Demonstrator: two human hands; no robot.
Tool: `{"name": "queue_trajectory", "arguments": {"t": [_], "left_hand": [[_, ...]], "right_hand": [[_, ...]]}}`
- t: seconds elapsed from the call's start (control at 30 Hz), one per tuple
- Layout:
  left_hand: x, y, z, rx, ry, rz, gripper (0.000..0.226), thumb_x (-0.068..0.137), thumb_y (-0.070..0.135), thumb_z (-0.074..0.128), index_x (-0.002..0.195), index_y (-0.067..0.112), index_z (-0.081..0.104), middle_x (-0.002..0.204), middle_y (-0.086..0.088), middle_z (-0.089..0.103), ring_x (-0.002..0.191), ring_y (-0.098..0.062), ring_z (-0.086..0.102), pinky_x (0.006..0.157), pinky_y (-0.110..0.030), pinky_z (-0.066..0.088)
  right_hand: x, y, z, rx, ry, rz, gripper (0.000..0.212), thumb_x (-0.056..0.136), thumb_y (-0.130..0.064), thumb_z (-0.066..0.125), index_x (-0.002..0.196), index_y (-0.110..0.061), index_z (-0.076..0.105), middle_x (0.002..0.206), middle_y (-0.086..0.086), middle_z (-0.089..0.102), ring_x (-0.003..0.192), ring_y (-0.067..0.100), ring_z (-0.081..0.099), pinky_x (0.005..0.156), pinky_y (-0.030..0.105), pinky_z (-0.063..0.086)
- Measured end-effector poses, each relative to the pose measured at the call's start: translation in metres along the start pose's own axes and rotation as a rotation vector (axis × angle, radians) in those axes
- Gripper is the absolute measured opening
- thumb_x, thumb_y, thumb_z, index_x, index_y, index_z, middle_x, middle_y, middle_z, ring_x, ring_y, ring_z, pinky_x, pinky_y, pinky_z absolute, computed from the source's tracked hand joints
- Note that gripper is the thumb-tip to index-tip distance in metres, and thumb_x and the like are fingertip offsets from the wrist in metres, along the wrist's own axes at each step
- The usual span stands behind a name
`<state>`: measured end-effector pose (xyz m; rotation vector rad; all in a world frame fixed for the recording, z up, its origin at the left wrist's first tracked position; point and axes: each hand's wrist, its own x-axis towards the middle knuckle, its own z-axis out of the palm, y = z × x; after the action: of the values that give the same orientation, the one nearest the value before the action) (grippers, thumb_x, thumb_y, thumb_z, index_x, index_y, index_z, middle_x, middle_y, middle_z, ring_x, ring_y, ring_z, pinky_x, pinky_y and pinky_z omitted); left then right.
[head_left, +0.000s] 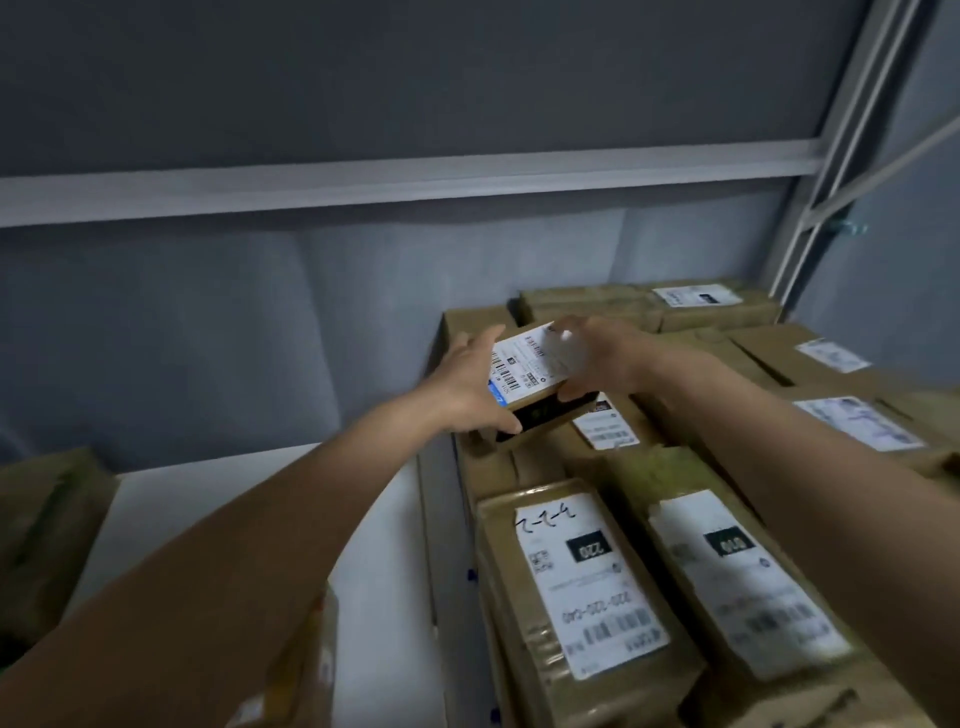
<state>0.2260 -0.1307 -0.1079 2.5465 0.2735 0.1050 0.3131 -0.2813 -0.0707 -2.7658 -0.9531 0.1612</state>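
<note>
A small cardboard parcel (530, 374) with a white barcode label on top is held between both my hands above a stack of brown parcels. My left hand (467, 387) grips its left side, thumb under the near edge and fingers along the far left corner. My right hand (602, 358) grips its right side, fingers curled over the label's far corner. The parcel is tilted slightly and sits just over the larger box (475, 319) beneath it.
Several taped brown parcels with white labels fill the right side, such as one marked 220 (576, 587) and another (748, 577). A white shelf surface (379, 597) lies to the left, with a box (47, 525) at far left. A grey metal rack frame (810, 228) rises at right.
</note>
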Motion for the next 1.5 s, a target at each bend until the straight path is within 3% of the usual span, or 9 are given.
{"name": "queue_trajectory", "arguments": {"t": [0.1,0.27,0.5,0.83,0.97,1.07,1.17,1.33,1.5], "left_hand": [[0.038,0.025,0.014,-0.011,0.017,-0.049,0.1,0.068,0.021,0.085,0.146,0.01,0.024,0.142,-0.008,0.028,0.127,-0.02,0.04,0.101,-0.022,0.034],[0.094,0.039,0.039,-0.074,0.046,-0.119,0.078,0.07,0.018,0.084,0.135,0.013,0.04,0.131,-0.008,0.04,0.115,-0.022,0.05,0.096,-0.028,0.042],[0.127,0.034,0.074,-0.145,0.077,-0.167,0.073,0.072,0.01,0.082,0.136,0.014,0.047,0.132,-0.006,0.048,0.111,-0.019,0.055,0.084,-0.021,0.047],[0.133,0.041,0.078,0.026,0.13,-0.15,0.053,0.086,0.014,0.069,0.135,0.013,0.05,0.135,-0.007,0.041,0.109,-0.019,0.049,0.082,-0.019,0.037],[0.128,0.045,0.077,0.092,0.117,-0.13,0.052,0.088,0.017,0.067,0.136,0.014,0.048,0.134,-0.007,0.042,0.112,-0.023,0.051,0.085,-0.025,0.043],[0.116,0.04,0.069,0.187,0.131,-0.096,0.056,0.087,0.024,0.067,0.138,0.017,0.044,0.131,-0.006,0.046,0.119,-0.024,0.048,0.096,-0.036,0.046],[0.094,0.027,0.056,0.331,0.145,-0.071,0.052,0.09,0.025,0.064,0.138,0.018,0.045,0.133,-0.006,0.045,0.123,-0.026,0.046,0.093,-0.038,0.044],[0.053,-0.007,0.034,0.433,0.155,-0.078,0.041,0.089,0.014,0.059,0.13,0.018,0.054,0.121,-0.007,0.049,0.111,-0.025,0.049,0.078,-0.032,0.042],[0.0,-0.045,-0.002,0.443,0.141,-0.174,0.047,0.091,0.027,0.059,0.136,0.017,0.049,0.135,-0.009,0.045,0.125,-0.028,0.044,0.099,-0.041,0.041]], "right_hand": [[0.012,0.039,-0.009,-0.008,0.021,0.049,0.083,0.074,-0.026,0.08,0.144,-0.017,0.036,0.142,0.009,0.043,0.128,0.027,0.043,0.102,0.033,0.037],[0.044,0.085,-0.002,0.025,0.005,0.113,0.073,0.078,-0.018,0.076,0.141,-0.012,0.04,0.139,0.011,0.046,0.125,0.028,0.045,0.099,0.033,0.038],[0.079,0.115,0.014,0.036,-0.049,0.112,0.072,0.081,-0.01,0.073,0.143,-0.012,0.036,0.14,0.014,0.042,0.127,0.03,0.043,0.1,0.035,0.04],[0.099,0.125,0.028,-0.03,-0.057,0.101,0.066,0.083,-0.012,0.071,0.139,-0.011,0.037,0.141,0.016,0.038,0.122,0.032,0.048,0.099,0.037,0.041],[0.092,0.121,0.026,-0.134,-0.083,0.074,0.064,0.085,-0.015,0.067,0.139,-0.009,0.033,0.141,0.018,0.031,0.12,0.035,0.049,0.097,0.038,0.042],[0.082,0.112,0.023,-0.309,-0.032,0.013,0.067,0.087,-0.021,0.066,0.142,-0.009,0.03,0.142,0.019,0.026,0.128,0.038,0.038,0.103,0.044,0.04],[0.069,0.092,0.023,-0.407,0.019,-0.067,0.067,0.088,-0.025,0.064,0.144,-0.012,0.03,0.139,0.015,0.031,0.129,0.036,0.035,0.1,0.044,0.042],[0.052,0.043,0.031,-0.466,-0.009,-0.188,0.061,0.089,-0.032,0.06,0.141,-0.014,0.035,0.14,0.013,0.034,0.13,0.033,0.032,0.102,0.046,0.038],[0.04,-0.025,0.044,-0.458,0.0,-0.3,0.054,0.091,-0.025,0.057,0.14,-0.014,0.037,0.137,0.011,0.038,0.128,0.032,0.035,0.101,0.044,0.039]]}}
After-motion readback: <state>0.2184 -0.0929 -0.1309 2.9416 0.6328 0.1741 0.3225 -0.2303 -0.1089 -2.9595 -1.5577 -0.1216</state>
